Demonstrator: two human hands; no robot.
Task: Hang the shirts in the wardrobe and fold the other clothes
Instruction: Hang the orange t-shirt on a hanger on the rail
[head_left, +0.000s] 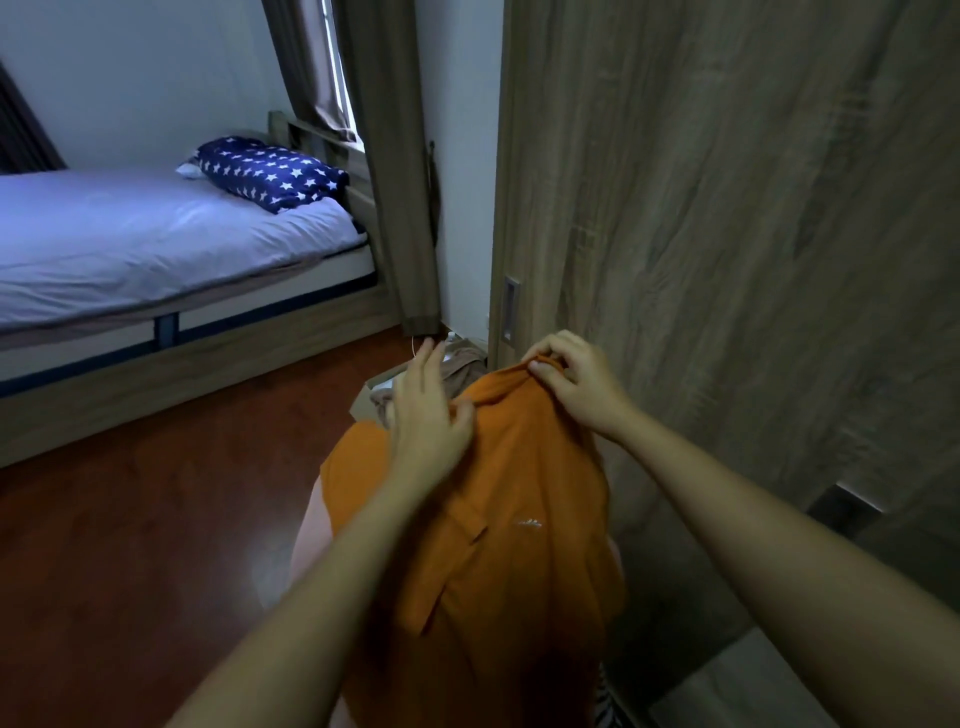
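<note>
Both hands pinch the orange collared cotton shirt (493, 519) at its top. The left hand (428, 410) and right hand (569, 379) grip the fabric narrowly, probably spreading it for hanging.

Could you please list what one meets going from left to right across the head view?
Bed → star-patterned pillow → curtain → left hand → right hand → wardrobe door. Both hands pinch the orange shirt, left out as overlapping.
</note>
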